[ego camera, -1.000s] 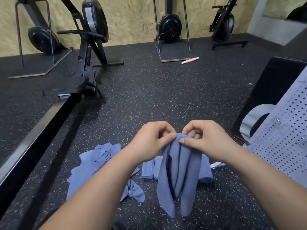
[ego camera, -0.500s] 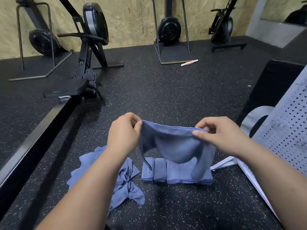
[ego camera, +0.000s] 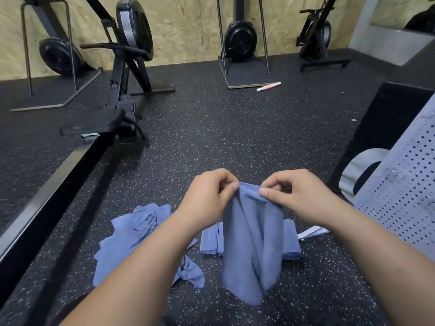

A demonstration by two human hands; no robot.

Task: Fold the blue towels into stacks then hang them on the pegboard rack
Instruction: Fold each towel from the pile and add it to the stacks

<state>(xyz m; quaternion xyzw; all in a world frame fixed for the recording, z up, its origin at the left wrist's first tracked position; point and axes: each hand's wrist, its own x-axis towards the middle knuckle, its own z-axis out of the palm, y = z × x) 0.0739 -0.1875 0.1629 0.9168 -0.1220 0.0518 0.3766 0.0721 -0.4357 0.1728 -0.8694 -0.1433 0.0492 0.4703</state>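
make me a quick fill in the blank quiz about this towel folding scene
The left hand and right hand pinch the held towel by its ____ edge.
The crumpled towel pile lies to the ____ of the folded towels.
The pegboard stands at the ____ edge of the view.
The distant roller is white and ____.
Missing words: top; left; right; pink.

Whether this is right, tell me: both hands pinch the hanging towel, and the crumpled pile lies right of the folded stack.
Wrong side. Head view: left hand and right hand pinch the hanging towel; the crumpled pile lies left of the folded stack.
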